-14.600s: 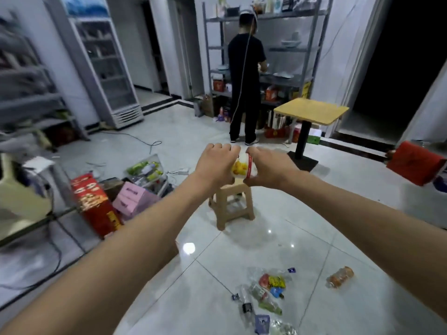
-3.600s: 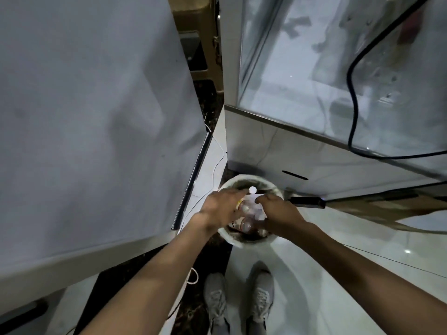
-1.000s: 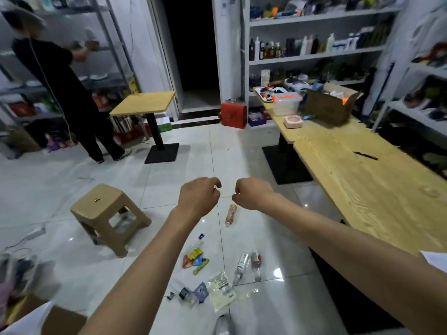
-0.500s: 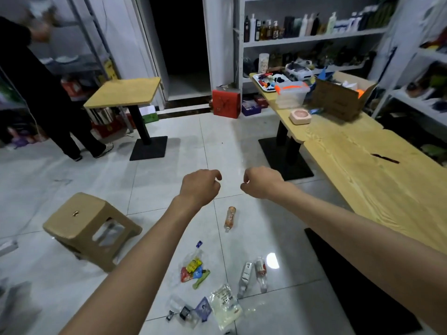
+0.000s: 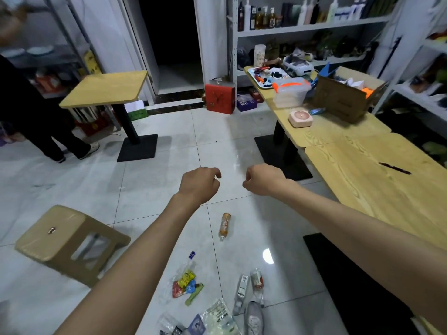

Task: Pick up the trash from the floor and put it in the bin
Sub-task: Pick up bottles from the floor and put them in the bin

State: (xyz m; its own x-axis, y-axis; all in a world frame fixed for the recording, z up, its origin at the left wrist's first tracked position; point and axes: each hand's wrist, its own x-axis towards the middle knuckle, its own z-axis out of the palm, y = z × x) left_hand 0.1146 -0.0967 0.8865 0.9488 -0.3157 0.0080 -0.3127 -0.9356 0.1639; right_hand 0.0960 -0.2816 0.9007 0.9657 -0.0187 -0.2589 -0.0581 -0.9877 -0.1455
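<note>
2 hands, left hand (image 5: 198, 183) and right hand (image 5: 262, 178), loosely curled, empty, between pickups; next, reach down for bottle (image 5: 224, 225)

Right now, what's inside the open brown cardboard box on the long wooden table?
In the brown cardboard box, white folded paper and something orange show above the rim. The front wall hides everything lower down, so the rest can't be told.

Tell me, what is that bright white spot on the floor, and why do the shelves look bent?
In the head view, the spot is a lamp's glare on the glossy floor tiles; the wide-angle lens bows the shelves and table near the edges; the person at far left is smeared by motion blur.
</note>
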